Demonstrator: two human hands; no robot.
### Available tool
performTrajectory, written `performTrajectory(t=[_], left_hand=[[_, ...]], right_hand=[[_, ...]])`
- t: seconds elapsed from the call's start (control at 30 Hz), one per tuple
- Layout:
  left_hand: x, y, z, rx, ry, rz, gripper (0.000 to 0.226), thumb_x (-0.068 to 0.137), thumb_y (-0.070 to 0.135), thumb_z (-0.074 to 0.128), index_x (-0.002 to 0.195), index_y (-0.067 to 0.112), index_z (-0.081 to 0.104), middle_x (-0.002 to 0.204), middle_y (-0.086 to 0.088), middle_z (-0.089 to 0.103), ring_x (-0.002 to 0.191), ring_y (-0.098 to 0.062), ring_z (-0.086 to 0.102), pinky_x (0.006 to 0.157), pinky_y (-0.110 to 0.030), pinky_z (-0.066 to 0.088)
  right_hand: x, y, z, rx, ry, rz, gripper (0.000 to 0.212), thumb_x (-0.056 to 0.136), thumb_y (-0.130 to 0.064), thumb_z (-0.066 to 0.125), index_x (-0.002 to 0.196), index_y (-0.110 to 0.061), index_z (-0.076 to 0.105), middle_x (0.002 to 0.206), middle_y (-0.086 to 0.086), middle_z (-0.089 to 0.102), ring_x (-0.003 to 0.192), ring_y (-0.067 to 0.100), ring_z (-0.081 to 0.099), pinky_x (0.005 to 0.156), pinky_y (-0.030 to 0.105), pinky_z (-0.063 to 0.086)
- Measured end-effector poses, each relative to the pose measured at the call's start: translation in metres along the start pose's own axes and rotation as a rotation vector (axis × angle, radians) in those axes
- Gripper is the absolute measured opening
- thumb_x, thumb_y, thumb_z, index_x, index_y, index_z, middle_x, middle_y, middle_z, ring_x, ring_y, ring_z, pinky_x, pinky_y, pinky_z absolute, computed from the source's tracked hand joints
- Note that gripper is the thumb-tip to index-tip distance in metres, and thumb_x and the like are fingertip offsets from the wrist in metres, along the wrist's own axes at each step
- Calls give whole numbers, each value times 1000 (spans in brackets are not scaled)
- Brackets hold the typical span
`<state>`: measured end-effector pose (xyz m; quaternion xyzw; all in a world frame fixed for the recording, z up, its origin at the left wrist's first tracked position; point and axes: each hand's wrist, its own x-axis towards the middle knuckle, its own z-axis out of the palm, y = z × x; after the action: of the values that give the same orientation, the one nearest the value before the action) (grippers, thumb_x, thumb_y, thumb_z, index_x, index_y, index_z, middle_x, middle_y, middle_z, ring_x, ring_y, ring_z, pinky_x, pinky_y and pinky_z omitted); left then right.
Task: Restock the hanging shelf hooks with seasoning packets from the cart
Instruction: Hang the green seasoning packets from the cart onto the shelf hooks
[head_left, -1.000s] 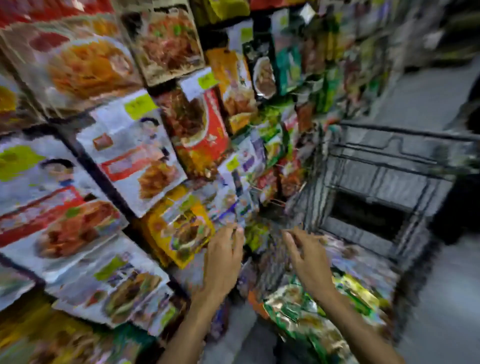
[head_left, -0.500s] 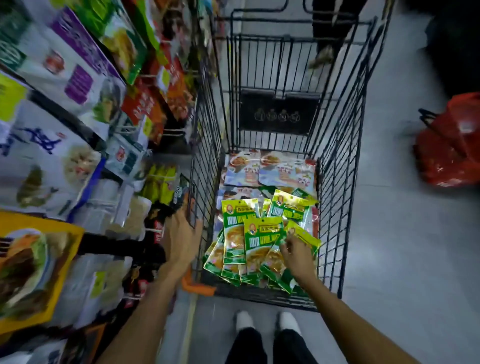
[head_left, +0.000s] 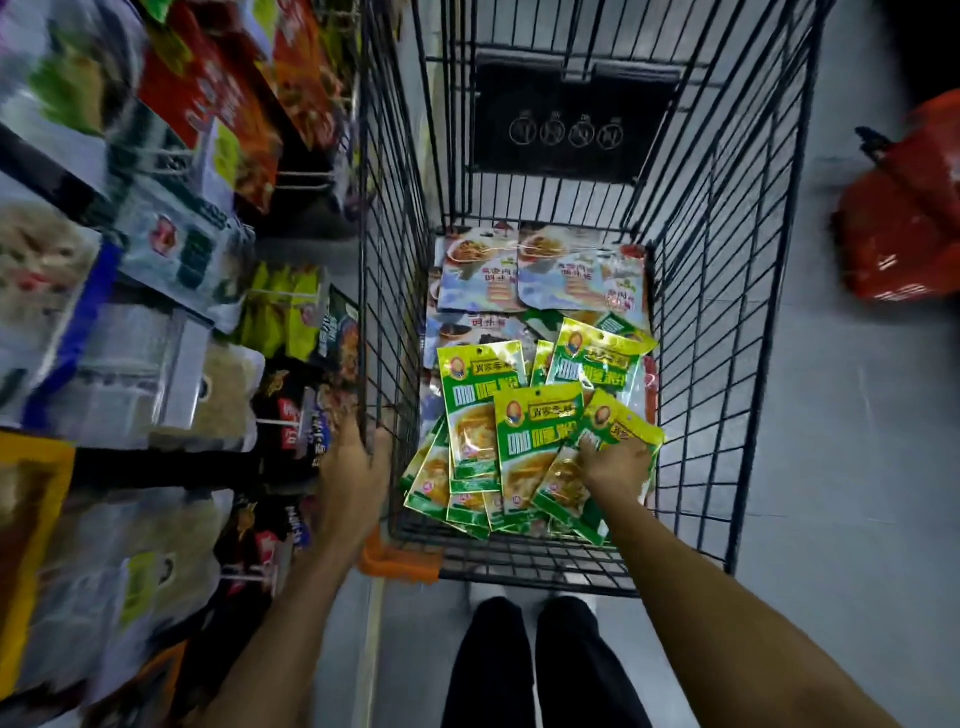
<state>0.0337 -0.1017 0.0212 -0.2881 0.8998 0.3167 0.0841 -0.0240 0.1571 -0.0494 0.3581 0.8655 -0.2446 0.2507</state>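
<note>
While your left hand (head_left: 353, 470) grips the left wire wall of the cart (head_left: 691, 364), your right hand (head_left: 615, 462) is down inside pinching a green-yellow seasoning packet (head_left: 621, 421). Rest of the packets (head_left: 475, 410) are piled at the cart's near end.
</note>
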Motion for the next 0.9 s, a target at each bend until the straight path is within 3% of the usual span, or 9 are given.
performTrajectory(t=[0.13, 0.3, 0.43, 0.57, 0.67, 0.77, 0.83, 0.9], left_hand=[[1, 1, 0, -24, -8, 5, 42, 100, 19, 44, 126, -13, 47, 115, -34, 59, 106, -44, 56, 86, -44, 44], [1, 3, -1, -61, 14, 28, 41, 99, 17, 45, 125, -15, 47, 113, -34, 60, 106, -44, 57, 87, -43, 44], [0, 7, -4, -90, 44, 45, 27, 99, 14, 45, 113, -8, 54, 84, -18, 61, 83, -38, 61, 64, -33, 40], [-2, 8, -5, -90, 65, 63, 22, 101, 14, 42, 107, -2, 56, 64, 2, 48, 60, -22, 52, 49, -26, 30], [-3, 7, -6, -76, 79, 83, 24, 101, 14, 41, 111, -2, 56, 62, 5, 46, 56, -13, 48, 48, -22, 30], [-4, 6, -7, -71, 62, 78, 26, 101, 15, 41, 113, -3, 55, 64, 0, 49, 57, -13, 47, 50, -28, 31], [-6, 9, -11, -61, 29, 70, 28, 102, 16, 41, 114, -4, 55, 66, -4, 52, 58, -18, 50, 50, -30, 34], [-10, 15, -20, -36, 10, 66, 30, 101, 17, 42, 121, -3, 53, 81, -13, 61, 72, -27, 59, 60, -32, 43]], right_hand=[[-12, -7, 11, 28, -33, -6, 73, 95, -35, 56, 145, 6, 22, 153, 25, 19, 139, 41, 23, 109, 45, 29], [-25, -17, 25, 65, 0, -258, 70, 89, -29, 67, 144, -4, 33, 151, 16, 28, 139, 34, 26, 110, 42, 29], [-20, 2, 19, 51, 29, -49, 100, 74, -45, 77, 147, -4, 23, 151, 20, 28, 140, 36, 27, 112, 50, 32], [-18, 11, 18, 22, -18, 25, 106, 70, -51, 78, 145, -3, 21, 146, 23, 32, 137, 38, 29, 110, 52, 30], [-12, 11, 16, 44, -5, 74, 93, 68, -48, 81, 136, -3, 36, 138, 21, 43, 132, 36, 37, 108, 50, 28], [-10, 16, 10, 88, -45, -9, 58, 73, -40, 81, 113, -3, 61, 116, 16, 62, 114, 34, 55, 97, 48, 43], [-14, 19, 1, 200, -118, -85, 51, 78, -31, 78, 116, -2, 62, 116, 18, 65, 110, 35, 59, 93, 51, 49], [-23, 21, -11, 275, -167, -182, 45, 83, -26, 74, 118, -2, 60, 119, 17, 64, 111, 33, 59, 93, 50, 50]])
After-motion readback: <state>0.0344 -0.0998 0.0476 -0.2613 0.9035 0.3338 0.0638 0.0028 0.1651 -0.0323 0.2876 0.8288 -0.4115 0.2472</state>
